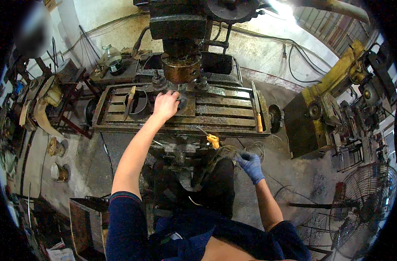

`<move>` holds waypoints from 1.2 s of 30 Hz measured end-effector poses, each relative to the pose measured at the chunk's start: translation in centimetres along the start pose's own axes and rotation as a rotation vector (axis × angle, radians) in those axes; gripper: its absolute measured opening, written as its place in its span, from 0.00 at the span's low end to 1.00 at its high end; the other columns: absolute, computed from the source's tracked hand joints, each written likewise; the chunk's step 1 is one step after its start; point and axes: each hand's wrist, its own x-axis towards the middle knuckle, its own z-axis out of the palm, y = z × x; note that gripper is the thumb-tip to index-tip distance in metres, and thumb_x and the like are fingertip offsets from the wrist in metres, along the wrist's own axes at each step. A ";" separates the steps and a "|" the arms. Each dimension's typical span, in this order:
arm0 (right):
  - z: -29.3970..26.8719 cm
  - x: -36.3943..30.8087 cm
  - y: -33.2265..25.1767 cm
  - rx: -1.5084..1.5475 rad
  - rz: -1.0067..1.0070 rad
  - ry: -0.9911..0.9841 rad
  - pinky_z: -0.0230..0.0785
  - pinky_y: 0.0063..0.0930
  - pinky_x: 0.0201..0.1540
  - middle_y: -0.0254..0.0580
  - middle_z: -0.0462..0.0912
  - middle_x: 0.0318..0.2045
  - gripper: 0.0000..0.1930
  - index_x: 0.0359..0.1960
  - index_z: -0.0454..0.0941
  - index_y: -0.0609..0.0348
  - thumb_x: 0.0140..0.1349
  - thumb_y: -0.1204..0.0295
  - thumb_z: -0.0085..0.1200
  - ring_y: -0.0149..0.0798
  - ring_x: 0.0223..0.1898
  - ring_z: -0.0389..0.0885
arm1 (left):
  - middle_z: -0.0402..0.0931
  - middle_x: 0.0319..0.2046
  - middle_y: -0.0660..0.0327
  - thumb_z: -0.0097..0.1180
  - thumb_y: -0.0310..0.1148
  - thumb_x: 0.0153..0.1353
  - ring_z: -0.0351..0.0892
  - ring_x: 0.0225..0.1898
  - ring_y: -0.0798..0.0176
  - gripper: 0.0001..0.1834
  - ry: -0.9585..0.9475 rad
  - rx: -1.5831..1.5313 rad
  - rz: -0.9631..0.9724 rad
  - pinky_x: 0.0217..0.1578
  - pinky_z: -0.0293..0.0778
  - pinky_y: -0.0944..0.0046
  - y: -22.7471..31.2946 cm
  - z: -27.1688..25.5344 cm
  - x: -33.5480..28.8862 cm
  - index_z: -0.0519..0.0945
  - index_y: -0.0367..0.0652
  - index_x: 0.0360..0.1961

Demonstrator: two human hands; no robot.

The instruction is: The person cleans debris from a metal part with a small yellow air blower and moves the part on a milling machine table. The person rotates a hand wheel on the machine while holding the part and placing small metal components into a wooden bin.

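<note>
My bare left hand (165, 105) reaches onto the slotted table (226, 114) of a milling machine, just below the round cutter head (181, 68). Its fingers curl down over a spot beside the clamped area; what they grip is hidden beneath them. My right hand (250, 167), in a blue-grey glove with dark fingertips, hangs in front of the table near my right knee. Its fingers are bent together, and anything inside them is too dark to make out. Left of my left hand, a round metal container (140, 104) stands with a wooden-handled brush (131, 93) beside it. A yellow air gun (213, 141) hangs at the table's front edge.
A file with a wooden handle (259, 122) lies at the table's right end. A large floor fan (359, 209) stands at lower right, and a yellow and dark machine (311, 122) farther back. A clear bottle (113, 59) sits at back left. Hoses trail over the floor.
</note>
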 end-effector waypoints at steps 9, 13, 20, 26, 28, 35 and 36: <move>-1.2 -1.6 -3.8 -0.016 -0.153 0.037 0.70 0.23 0.33 0.42 0.82 0.25 0.11 0.31 0.79 0.66 0.51 0.69 0.60 0.28 0.28 0.77 | 0.76 0.31 0.50 0.55 0.33 0.50 0.77 0.34 0.49 0.10 0.101 -0.123 -0.116 0.34 0.73 0.52 0.3 2.3 2.4 0.76 0.42 0.34; -4.9 -0.5 -8.4 -0.448 -0.377 0.120 0.69 0.23 0.32 0.43 0.81 0.23 0.08 0.31 0.80 0.63 0.50 0.73 0.58 0.27 0.27 0.76 | 0.77 0.28 0.50 0.58 0.39 0.47 0.77 0.35 0.48 0.16 0.033 -0.056 -0.394 0.34 0.73 0.52 0.8 2.1 3.4 0.76 0.42 0.35; -19.9 5.9 -27.5 -0.169 -1.073 0.820 0.67 0.31 0.47 0.48 0.79 0.41 0.15 0.46 0.74 0.64 0.59 0.70 0.47 0.40 0.44 0.76 | 0.78 0.33 0.49 0.60 0.40 0.44 0.76 0.38 0.46 0.19 -0.005 -0.332 -0.390 0.38 0.72 0.51 -1.5 2.0 4.1 0.79 0.44 0.39; -21.3 2.0 -38.8 -0.188 -1.759 0.850 0.59 0.40 0.57 0.44 0.74 0.47 0.16 0.46 0.73 0.60 0.58 0.65 0.47 0.46 0.50 0.71 | 0.76 0.26 0.44 0.63 0.43 0.39 0.77 0.33 0.43 0.23 0.132 -0.373 -0.399 0.34 0.72 0.51 -0.6 2.3 4.4 0.75 0.31 0.27; -18.3 0.1 -37.2 0.085 -1.530 0.849 0.59 0.41 0.57 0.45 0.77 0.43 0.15 0.44 0.73 0.61 0.60 0.65 0.45 0.46 0.47 0.74 | 0.76 0.26 0.44 0.64 0.44 0.40 0.77 0.33 0.43 0.24 0.152 -0.355 -0.396 0.34 0.72 0.51 -1.0 2.9 4.4 0.75 0.31 0.27; -11.9 0.8 -24.4 0.532 -1.464 0.387 0.52 0.58 0.58 0.43 0.77 0.34 0.20 0.31 0.76 0.58 0.61 0.53 0.41 0.44 0.40 0.75 | 0.77 0.26 0.47 0.64 0.41 0.42 0.78 0.31 0.48 0.18 -0.055 -0.297 -0.542 0.32 0.74 0.53 -0.9 1.5 4.5 0.79 0.33 0.24; -11.8 0.8 -24.0 0.555 -1.444 0.371 0.50 0.59 0.59 0.42 0.77 0.33 0.20 0.31 0.76 0.57 0.60 0.53 0.41 0.44 0.40 0.75 | 0.77 0.25 0.47 0.64 0.41 0.42 0.78 0.30 0.48 0.19 -0.013 -0.297 -0.533 0.31 0.74 0.53 -0.8 1.6 4.5 0.79 0.33 0.22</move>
